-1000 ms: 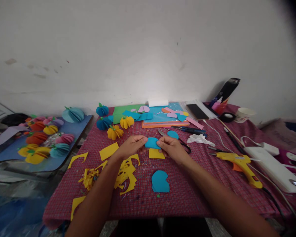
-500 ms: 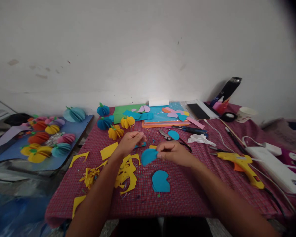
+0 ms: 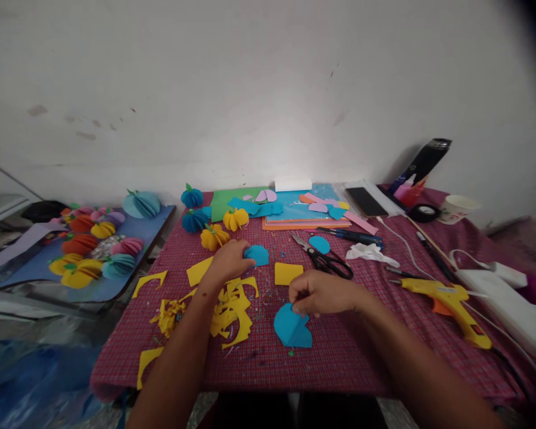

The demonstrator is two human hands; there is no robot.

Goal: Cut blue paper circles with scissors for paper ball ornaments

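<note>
My left hand [image 3: 230, 262] is closed, its thumb and fingertips at the edge of a blue half-round paper piece [image 3: 258, 255]. Nearer to me, my right hand [image 3: 324, 292] pinches the top edge of a blue paper piece [image 3: 288, 319], which lies over or against other blue cut paper on the cloth. How many sheets are there I cannot tell. A yellow paper rectangle [image 3: 288, 273] lies just beyond the right hand. Black-handled scissors [image 3: 326, 262] rest open behind it, beside another blue half-round [image 3: 320, 244].
Yellow paper scraps [image 3: 230, 316] surround my left forearm. Paper pumpkins [image 3: 214, 237] stand at the back left, more on a blue side table [image 3: 161, 223]. At right lie a yellow glue gun [image 3: 446, 304], a white power strip [image 3: 504, 304], a crumpled tissue [image 3: 370, 254] and a phone [image 3: 366, 202].
My right hand has lowered toward me, bringing its blue half-round down to the blue paper on the cloth. The left hand has moved onto a blue piece. The yellow rectangle and scissors are more exposed.
</note>
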